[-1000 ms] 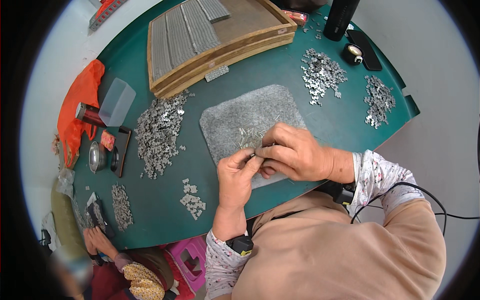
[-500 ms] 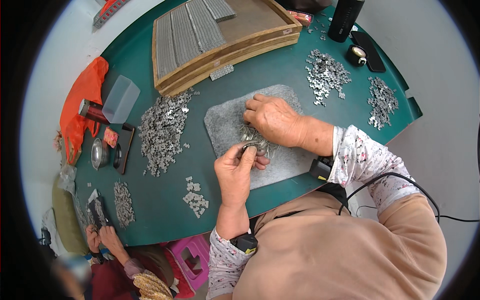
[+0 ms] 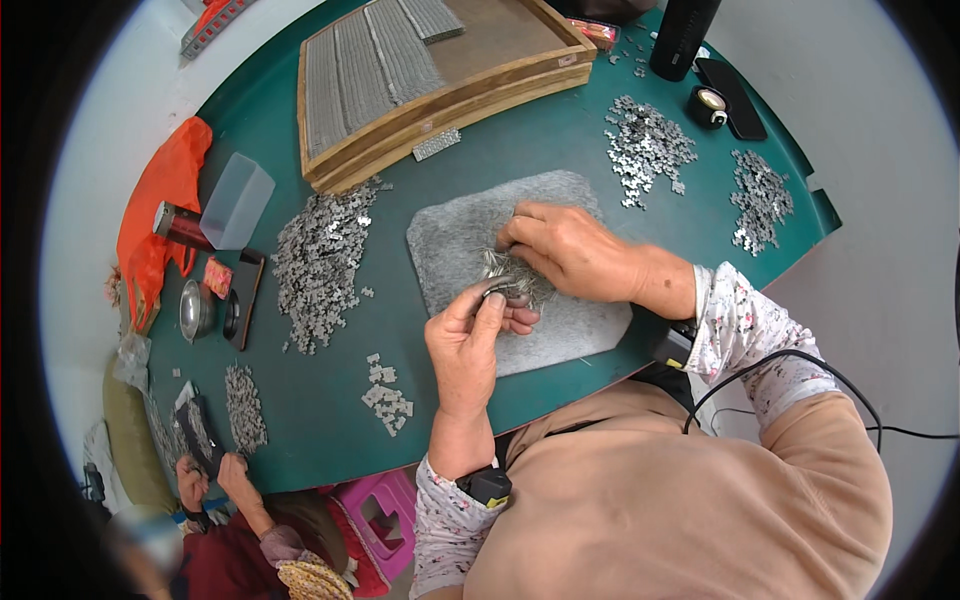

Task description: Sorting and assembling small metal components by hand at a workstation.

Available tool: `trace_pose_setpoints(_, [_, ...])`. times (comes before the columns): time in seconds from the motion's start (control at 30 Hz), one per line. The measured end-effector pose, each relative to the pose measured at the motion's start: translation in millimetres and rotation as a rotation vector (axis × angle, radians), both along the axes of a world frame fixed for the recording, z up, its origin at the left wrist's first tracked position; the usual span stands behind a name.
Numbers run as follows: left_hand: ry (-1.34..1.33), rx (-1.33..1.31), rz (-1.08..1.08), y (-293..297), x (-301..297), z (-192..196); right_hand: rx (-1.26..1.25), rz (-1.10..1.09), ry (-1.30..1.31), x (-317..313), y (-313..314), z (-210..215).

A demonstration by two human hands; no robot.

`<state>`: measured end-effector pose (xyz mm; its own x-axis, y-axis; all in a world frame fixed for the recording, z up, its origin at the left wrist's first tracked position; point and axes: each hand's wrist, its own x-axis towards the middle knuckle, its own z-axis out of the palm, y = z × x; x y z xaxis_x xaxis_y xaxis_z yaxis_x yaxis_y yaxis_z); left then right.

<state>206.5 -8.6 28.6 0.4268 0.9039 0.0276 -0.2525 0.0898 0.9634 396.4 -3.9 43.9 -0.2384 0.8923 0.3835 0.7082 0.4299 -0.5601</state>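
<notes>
A grey felt mat lies before me, bearing a heap of thin, shiny metal pins. My left hand is at the heap's near edge, thumb pressed against curled, darkened fingers; whatever small piece they hold is hard to make out. Over the far side of the heap, my right hand is closed, its fingertips pinched together at the pins. Anything between those fingertips is hidden.
Piles of small silver metal pieces lie left and right. A wooden tray holding rows of metal strips stands at the back. At lower left, a co-worker's hands hold a dark piece covered with small parts. A black bottle stands far right.
My right hand has shifted slightly right, its fingertips drawing closer together near the pins. My left hand has barely moved. The whole view has shifted a little.
</notes>
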Motion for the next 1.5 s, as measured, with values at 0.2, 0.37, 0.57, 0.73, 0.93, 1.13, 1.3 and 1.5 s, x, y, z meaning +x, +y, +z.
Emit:
trace_pose_setpoints(0.2, [0.041, 0.05, -0.02, 0, 1, 1, -0.065, 0.032, 0.332, -7, -15, 15])
trace_pose_setpoints(0.37, [0.047, 0.101, -0.044, 1, 1, -2, -0.084, 0.083, 0.497, -14, -16, 8])
trace_pose_setpoints(0.57, [0.074, 0.117, -0.039, 0, 2, 1, -0.108, 0.104, 0.512, -18, -17, 1])
trace_pose_setpoints(0.73, [0.098, 0.128, -0.037, 0, 2, 1, -0.092, 0.097, 0.479, -19, -18, 1])
trace_pose_setpoints(0.93, [0.117, 0.15, -0.013, -1, 4, 1, -0.086, 0.06, 0.499, -23, -21, 0])
trace_pose_setpoints(1.13, [0.142, 0.191, -0.006, -2, 3, -4, 0.059, 0.023, 0.288, -21, -20, 3])
trace_pose_setpoints(1.3, [0.086, 0.126, 0.012, -2, 1, -1, 0.226, 0.051, 0.055, -21, -26, 9])
trace_pose_setpoints(1.5, [-0.018, -0.014, -0.034, 1, -3, 0, 0.228, 0.113, 0.081, -20, -32, 12])
